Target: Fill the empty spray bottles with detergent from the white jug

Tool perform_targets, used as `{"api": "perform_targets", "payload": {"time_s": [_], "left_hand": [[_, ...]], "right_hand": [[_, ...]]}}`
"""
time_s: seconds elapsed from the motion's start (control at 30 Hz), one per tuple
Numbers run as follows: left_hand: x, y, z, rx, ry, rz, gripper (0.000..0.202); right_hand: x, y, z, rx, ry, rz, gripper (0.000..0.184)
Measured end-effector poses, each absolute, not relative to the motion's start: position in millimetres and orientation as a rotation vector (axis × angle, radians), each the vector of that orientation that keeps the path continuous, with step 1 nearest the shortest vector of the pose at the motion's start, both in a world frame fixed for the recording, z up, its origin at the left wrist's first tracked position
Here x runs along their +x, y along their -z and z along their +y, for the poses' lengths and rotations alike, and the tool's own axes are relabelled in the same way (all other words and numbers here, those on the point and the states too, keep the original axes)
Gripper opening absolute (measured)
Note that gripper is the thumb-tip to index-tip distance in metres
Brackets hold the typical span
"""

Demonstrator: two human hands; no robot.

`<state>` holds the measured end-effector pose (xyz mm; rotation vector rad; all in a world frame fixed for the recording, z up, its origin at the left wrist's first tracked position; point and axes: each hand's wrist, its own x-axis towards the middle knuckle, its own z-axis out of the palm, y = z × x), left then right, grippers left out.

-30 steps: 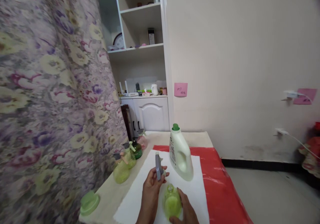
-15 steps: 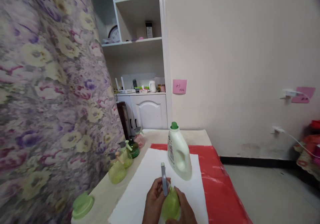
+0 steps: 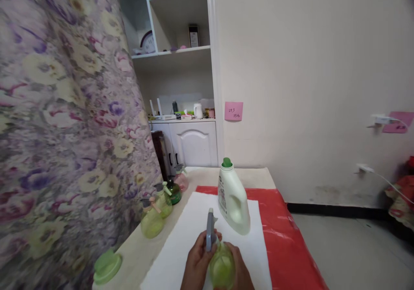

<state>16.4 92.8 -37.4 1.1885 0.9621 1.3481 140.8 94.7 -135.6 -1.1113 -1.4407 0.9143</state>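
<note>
A yellow-green translucent spray bottle (image 3: 223,267) is between my hands at the front of the white sheet. My left hand (image 3: 198,255) closes its fingers around the collar of the grey spray head (image 3: 210,232), which sits at the bottle's neck. Whether the head is screwed tight I cannot tell. My right hand (image 3: 239,267) wraps around the right side of the bottle's body. Just beyond my hands a large pale green jug (image 3: 233,204) with a green cap (image 3: 227,162) stands upright.
Several spray bottles line the table's left side, among them a yellow-green one (image 3: 152,223), a dark green one (image 3: 174,193) and a pink one (image 3: 181,180). A light green lid (image 3: 108,267) lies near left. Under the white sheet (image 3: 181,234) is a red cover (image 3: 284,238). A floral curtain (image 3: 74,130) hangs left.
The grey spray head has turned a little and tilted leftward at the bottle's neck. Both hands keep their hold. The whole view has shifted slightly.
</note>
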Motion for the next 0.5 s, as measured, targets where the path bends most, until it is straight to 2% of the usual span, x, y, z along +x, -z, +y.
{"api": "perform_targets", "payload": {"time_s": [0.2, 0.37, 0.5], "left_hand": [[15, 34, 83, 1.082, -1.349, 0.893, 0.038], [19, 34, 74, 1.045, -1.320, 0.885, 0.043], [22, 35, 68, 1.062, -1.345, 0.980, 0.045]], "right_hand": [[150, 156, 89, -0.797, -0.887, -1.426, 0.087], [149, 168, 82, -0.952, -0.845, -1.335, 0.047], [150, 166, 82, -0.995, -0.912, -1.302, 0.042]]}}
